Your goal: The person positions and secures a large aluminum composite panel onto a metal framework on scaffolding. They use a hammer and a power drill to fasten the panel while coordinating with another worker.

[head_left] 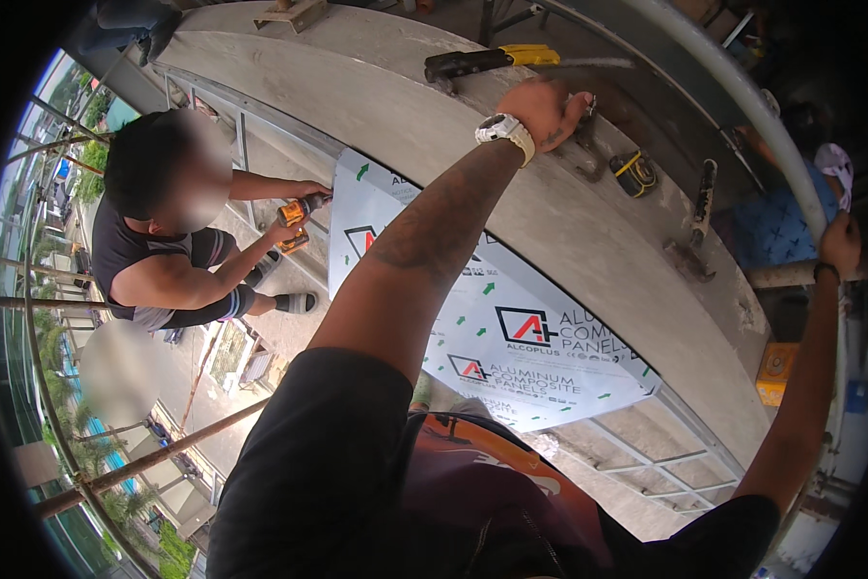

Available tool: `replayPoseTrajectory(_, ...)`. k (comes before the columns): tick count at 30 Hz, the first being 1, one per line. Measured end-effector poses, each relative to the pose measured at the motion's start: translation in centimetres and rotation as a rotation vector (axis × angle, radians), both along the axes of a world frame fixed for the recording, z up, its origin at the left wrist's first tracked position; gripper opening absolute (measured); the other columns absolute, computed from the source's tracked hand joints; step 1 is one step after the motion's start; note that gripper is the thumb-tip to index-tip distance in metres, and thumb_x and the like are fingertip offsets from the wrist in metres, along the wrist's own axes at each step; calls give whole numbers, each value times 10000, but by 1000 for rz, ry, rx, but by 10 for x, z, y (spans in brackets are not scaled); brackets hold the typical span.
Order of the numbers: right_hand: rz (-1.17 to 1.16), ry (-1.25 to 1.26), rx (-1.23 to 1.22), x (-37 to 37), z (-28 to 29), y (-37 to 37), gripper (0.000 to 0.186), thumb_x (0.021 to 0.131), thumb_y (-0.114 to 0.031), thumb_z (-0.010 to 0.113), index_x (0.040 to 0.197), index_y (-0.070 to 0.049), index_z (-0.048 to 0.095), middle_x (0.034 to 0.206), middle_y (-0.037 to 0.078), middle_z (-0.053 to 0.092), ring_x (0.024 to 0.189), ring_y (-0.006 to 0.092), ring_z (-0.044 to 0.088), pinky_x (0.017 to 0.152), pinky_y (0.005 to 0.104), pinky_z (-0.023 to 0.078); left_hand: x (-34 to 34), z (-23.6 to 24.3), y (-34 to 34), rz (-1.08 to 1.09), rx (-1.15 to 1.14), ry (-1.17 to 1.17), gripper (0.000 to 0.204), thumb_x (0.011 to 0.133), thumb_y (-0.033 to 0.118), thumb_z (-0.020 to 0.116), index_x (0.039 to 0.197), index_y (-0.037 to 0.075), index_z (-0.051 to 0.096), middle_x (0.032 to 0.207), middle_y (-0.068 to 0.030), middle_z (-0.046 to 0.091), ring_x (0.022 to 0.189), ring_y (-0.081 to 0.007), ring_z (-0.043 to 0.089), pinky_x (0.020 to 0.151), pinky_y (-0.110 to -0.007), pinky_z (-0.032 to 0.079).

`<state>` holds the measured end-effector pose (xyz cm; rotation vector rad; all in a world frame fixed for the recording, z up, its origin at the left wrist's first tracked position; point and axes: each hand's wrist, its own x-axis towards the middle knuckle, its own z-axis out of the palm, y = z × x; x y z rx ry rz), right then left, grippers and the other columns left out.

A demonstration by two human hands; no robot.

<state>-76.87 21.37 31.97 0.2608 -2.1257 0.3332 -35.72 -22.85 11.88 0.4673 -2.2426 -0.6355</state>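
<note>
My left hand (545, 114), a white watch at its wrist, is closed at the curved concrete ledge (405, 125), its fingers pinched on something small I cannot make out. Beside it lie a black-and-yellow tool (482, 60), a tape measure (633, 174) and a dark metal piece (588, 159). A hammer (696, 232) rests farther right. My right hand (839, 241) grips a grey metal pipe (796, 145) at the far right. Below the ledge, a white film-covered panel (550, 299) sits against a metal frame (665, 444).
A person (154, 261) at left holds an orange drill (289, 222) at the panel's edge. Another person in blue (771, 222) is partly visible at right. Scaffold poles (144, 463) stand at left over ground far below. A yellow box (776, 372) sits at right.
</note>
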Motion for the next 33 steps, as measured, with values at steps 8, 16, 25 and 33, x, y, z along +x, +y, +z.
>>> replayPoseTrajectory(8,24,-39,-13,5,5,-8,593,901,-615,460,1240,-211,732,1241,147,717,1155,411,662,974,499,513,-3,3,0,37,22,-45,556,1023,498,487,896,2,702,891,-227,710,911,-418,681,824,-494,544)
replayPoseTrajectory(16,87,2,-31,3,0,-5,585,907,-607,474,1276,-223,718,1251,149,713,1170,408,657,989,494,511,1,0,-4,12,9,-5,561,1023,503,483,903,0,701,917,-234,701,931,-424,669,843,-499,535)
replayPoseTrajectory(25,115,-55,-134,69,3,-32,534,893,-533,523,1209,-164,743,1162,205,728,1113,436,671,957,501,531,-6,4,0,-10,12,-71,602,1046,547,444,969,-2,676,991,-276,677,984,-474,640,858,-522,506)
replayPoseTrajectory(33,146,-82,-234,100,12,-44,402,869,-459,554,1021,-151,762,1020,165,758,991,407,709,892,504,556,-16,9,6,2,-15,-32,542,1056,482,475,937,-14,657,928,-273,663,927,-477,638,808,-539,505)
